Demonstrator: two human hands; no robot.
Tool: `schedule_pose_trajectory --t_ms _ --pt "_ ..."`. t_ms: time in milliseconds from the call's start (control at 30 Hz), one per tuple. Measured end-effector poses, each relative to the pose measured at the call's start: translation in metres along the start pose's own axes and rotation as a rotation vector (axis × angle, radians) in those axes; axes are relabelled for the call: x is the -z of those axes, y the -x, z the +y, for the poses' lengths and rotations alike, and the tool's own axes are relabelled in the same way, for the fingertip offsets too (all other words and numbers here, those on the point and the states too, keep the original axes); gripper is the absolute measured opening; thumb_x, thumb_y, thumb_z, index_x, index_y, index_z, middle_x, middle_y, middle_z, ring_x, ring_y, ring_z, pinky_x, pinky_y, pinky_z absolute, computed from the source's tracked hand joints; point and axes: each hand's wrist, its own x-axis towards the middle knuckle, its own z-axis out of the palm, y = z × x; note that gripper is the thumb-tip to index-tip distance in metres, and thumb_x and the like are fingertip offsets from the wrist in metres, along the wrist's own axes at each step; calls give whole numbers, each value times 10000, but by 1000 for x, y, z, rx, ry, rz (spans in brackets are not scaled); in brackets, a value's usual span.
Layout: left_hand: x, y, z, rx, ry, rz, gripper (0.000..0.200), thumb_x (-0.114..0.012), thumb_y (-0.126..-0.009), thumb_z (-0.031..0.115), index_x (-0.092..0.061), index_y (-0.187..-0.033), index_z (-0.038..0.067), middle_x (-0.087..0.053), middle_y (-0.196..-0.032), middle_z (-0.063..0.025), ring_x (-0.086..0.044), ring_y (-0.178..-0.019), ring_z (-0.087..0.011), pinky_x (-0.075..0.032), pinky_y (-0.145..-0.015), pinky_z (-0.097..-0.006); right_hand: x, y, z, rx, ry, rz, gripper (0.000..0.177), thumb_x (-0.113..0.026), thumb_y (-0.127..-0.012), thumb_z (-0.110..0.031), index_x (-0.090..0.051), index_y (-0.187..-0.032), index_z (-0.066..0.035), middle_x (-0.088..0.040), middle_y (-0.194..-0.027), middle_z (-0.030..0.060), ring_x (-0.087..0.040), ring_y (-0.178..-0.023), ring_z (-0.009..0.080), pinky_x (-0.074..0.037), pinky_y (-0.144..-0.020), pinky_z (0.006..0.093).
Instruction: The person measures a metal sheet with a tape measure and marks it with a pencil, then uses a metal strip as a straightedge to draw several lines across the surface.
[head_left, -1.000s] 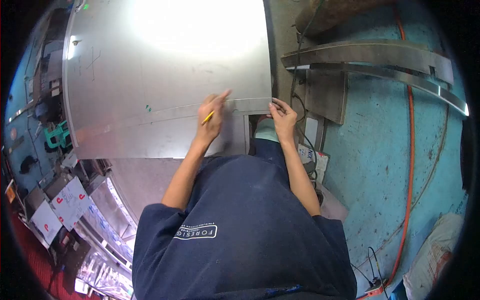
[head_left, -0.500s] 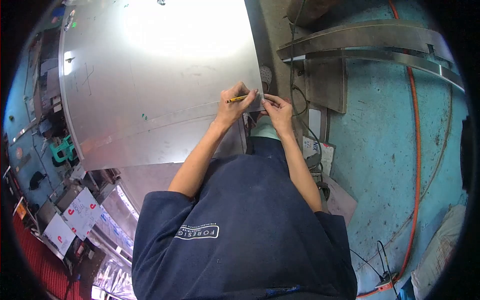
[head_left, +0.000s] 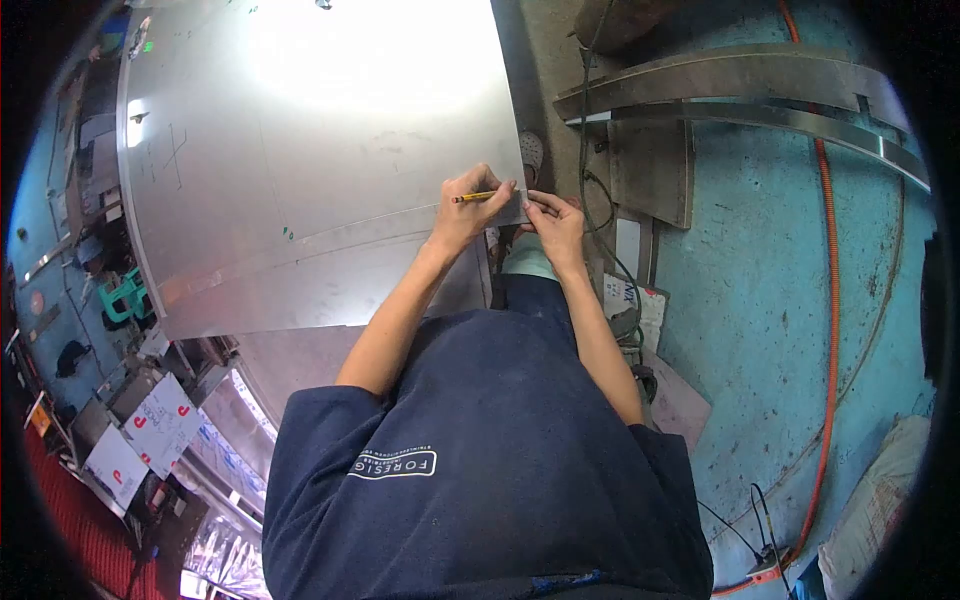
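Observation:
My left hand (head_left: 466,212) is closed around a yellow pencil (head_left: 474,197), resting on the large metal sheet (head_left: 330,170) near its right edge. Beside it, my right hand (head_left: 558,226) pinches at the sheet's edge, fingertips close to the pencil hand. Something small and greyish lies between the two hands, too small to name. Faint lines and small green marks (head_left: 288,233) show on the sheet. Under my left forearm, a long seam or strip edge crosses the sheet.
Long metal strips (head_left: 740,75) and a flat metal panel (head_left: 652,170) are at the right, near an orange hose (head_left: 833,260). A black cable (head_left: 584,110) runs beside the sheet. At the left are a green stool (head_left: 125,297) and film-covered panels (head_left: 163,425).

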Motion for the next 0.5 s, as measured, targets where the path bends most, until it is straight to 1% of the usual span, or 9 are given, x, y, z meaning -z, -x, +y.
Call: schedule_pose_trajectory --t_ms 100,233,300,333,400,433,500 --pt "3 0 4 54 -26 -31 265 -774 -881 171 -617 -761 -6 -650 -629 -113 -607 -541 -136 -465 -514 -309 0 0 -1 -9 14 10 263 -681 -940 -48 -669 -1170 79 -721 -1059 135 -714 -896 157 -618 -715 269" --pt "2 -1 3 51 -5 -41 245 -770 -883 154 -620 -773 -6 -653 -632 -107 -608 -549 -132 -465 -517 -309 -1 1 -1 -6 13 18 265 -682 -939 -53 -670 -1169 80 -722 -1035 144 -714 -883 157 -618 -715 270" --pt "0 -2 4 -53 -26 39 226 -768 -886 148 -623 -793 1 -656 -639 -104 -601 -550 -128 -465 -519 -303 -1 0 0 -2 4 22 265 -684 -939 -55 -671 -1167 80 -723 -1024 147 -714 -877 157 -618 -714 270" --pt "-3 -1 5 -51 -28 41 226 -768 -886 148 -623 -793 1 -656 -639 -104 -601 -550 -128 -465 -519 -303 0 0 1 -4 16 24 267 -687 -937 -58 -673 -1165 79 -723 -1016 146 -713 -875 155 -618 -710 269" --pt "-8 -6 7 16 -6 296 214 -766 -890 146 -624 -810 6 -666 -661 -96 -604 -571 -119 -474 -533 -297 -2 -2 -1 3 27 25 269 -691 -935 -61 -674 -1164 79 -723 -1009 146 -711 -872 154 -619 -707 269" --pt "-7 -6 5 15 -5 298 214 -766 -890 146 -624 -810 6 -666 -661 -96 -604 -571 -119 -474 -533 -297 -1 -1 -3 1 32 31 272 -694 -933 -65 -674 -1164 77 -722 -1010 145 -710 -869 151 -620 -705 271" --pt "2 -4 1 105 85 206 217 -763 -895 148 -623 -808 7 -676 -683 -92 -605 -595 -106 -477 -543 -290 -1 1 -4 -5 39 30 276 -698 -931 -68 -674 -1165 76 -721 -1012 144 -708 -865 149 -622 -702 273"
